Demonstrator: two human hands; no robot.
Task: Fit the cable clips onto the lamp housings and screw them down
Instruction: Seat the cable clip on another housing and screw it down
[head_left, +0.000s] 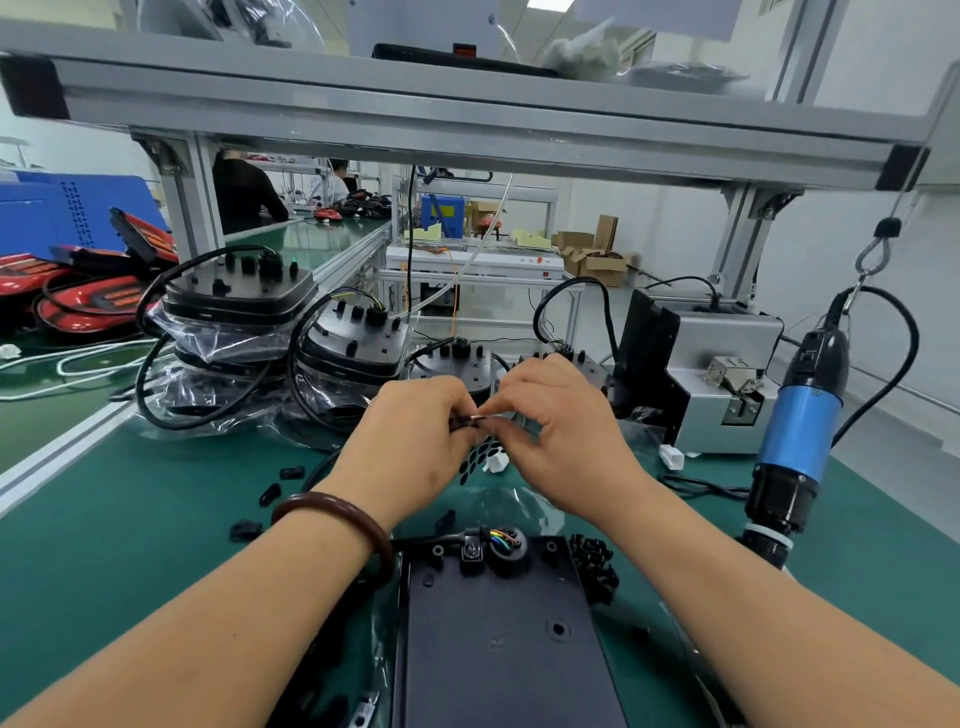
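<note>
Your left hand and your right hand both pinch one small dark part between the fingertips, in the air just beyond the lamp housing that lies flat before you. I cannot tell if this part is a clip. If the pinch loosens, the part may fall onto the clear plastic bag beyond the housing, or among the loose cable clips left of the housing, and be hard to find. The coloured wires at the far end of the housing lie exposed, so a clip pressed down carelessly could trap them. The hanging screwdriver right of the housing is near your forearm and could be knocked. The surface is a green mat. Beyond and left of the housing stand stacked housings, under an aluminium shelf frame
</note>
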